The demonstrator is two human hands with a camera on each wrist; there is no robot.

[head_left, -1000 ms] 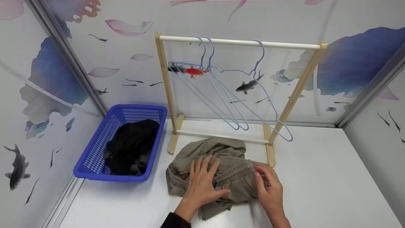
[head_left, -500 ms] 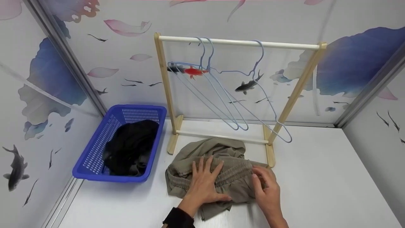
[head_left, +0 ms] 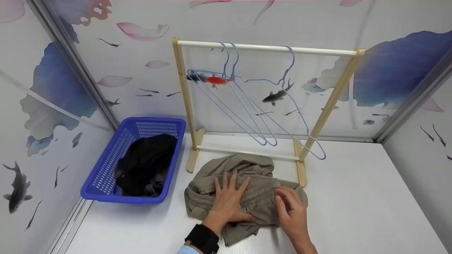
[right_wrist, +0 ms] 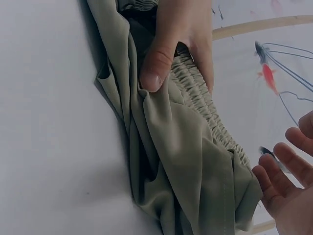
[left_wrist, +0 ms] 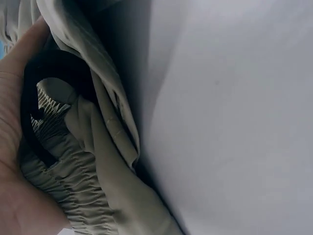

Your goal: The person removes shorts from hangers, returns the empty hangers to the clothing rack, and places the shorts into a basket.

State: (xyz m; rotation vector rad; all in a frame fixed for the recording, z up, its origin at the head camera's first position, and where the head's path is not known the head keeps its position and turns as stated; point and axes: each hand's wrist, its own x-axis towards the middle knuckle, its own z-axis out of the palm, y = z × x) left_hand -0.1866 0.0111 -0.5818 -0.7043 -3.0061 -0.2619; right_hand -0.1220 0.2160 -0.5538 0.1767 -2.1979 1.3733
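Observation:
Khaki trousers [head_left: 261, 204] with a gathered elastic waistband lie bunched on the white table. My left hand [head_left: 230, 201] rests spread on them, fingers across the waistband and thumb out to the right. In the left wrist view, a dark curved band [left_wrist: 58, 73] crosses the cloth beside that hand; what it is I cannot tell. At the right end of the waistband is my right hand [head_left: 292, 210], its fingers loosely bent. The right wrist view has the fingertips of this hand [right_wrist: 288, 191] against the cloth's edge, with no fold pinched between them.
A blue perforated basket [head_left: 88, 195] holding dark clothing [head_left: 146, 162] stands on the left. Behind the trousers is a wooden rack [head_left: 332, 106] with a white rail [head_left: 257, 46]. Blue wire hangers [head_left: 293, 63] hang from the rail. Patterned panels enclose the table's back and sides.
My right hand has shifted left along the waistband, and the cloth's right end has drawn in slightly. My left hand stays spread on the trousers, with more of its wrist strap visible.

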